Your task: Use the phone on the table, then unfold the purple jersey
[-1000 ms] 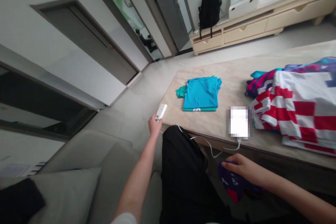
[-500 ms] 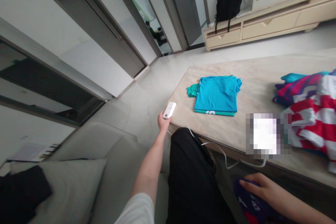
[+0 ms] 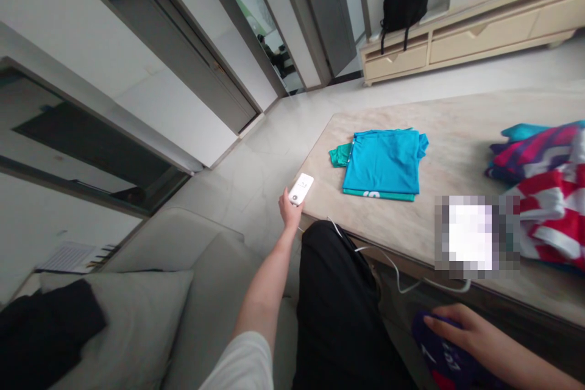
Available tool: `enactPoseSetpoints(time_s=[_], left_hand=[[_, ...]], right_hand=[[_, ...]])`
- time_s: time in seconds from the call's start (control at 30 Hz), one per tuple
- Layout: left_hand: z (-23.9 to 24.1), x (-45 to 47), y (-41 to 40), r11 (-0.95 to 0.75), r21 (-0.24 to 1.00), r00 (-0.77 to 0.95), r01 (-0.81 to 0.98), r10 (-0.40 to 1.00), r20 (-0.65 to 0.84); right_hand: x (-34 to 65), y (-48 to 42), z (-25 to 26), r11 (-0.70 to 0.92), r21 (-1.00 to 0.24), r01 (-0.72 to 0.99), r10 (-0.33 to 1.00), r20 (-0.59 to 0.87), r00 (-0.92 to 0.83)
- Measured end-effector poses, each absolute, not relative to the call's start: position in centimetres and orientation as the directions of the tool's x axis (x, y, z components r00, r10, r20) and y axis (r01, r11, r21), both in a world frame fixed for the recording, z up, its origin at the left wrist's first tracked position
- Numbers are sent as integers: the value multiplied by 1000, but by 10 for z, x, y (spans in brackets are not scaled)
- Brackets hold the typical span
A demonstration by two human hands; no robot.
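Here, left hand (image 3: 289,212) gripping white remote (image 3: 301,188); right hand (image 3: 461,335) flat on purple jersey (image 3: 441,362), lettering unreadable.

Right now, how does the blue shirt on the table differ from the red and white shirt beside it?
The blue shirt is folded into a flat, neat rectangle; the red and white shirt lies loose and crumpled. The blue shirt is one plain colour, while the red and white shirt has a checked pattern. The blue shirt sits near the table's left end, the red and white shirt at the right. Both rest on the table, touched by no hand.
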State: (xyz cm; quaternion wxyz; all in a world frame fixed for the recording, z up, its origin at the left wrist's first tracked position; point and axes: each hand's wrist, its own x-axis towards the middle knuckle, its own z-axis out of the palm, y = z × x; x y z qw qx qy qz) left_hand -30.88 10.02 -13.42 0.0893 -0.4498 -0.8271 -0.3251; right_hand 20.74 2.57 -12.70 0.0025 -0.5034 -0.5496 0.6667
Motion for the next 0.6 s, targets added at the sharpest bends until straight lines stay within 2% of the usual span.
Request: enactPoseSetpoints(time_s=[0.4, 0.6], left_hand=[[-124, -297, 96, 342, 281, -440, 897, 763, 474], [-120, -297, 97, 332, 282, -429, 900, 790, 438]], right_hand=[[209, 24, -133, -408, -729, 550, 520, -681, -516], [209, 24, -130, -349, -779, 521, 577, -617, -535]])
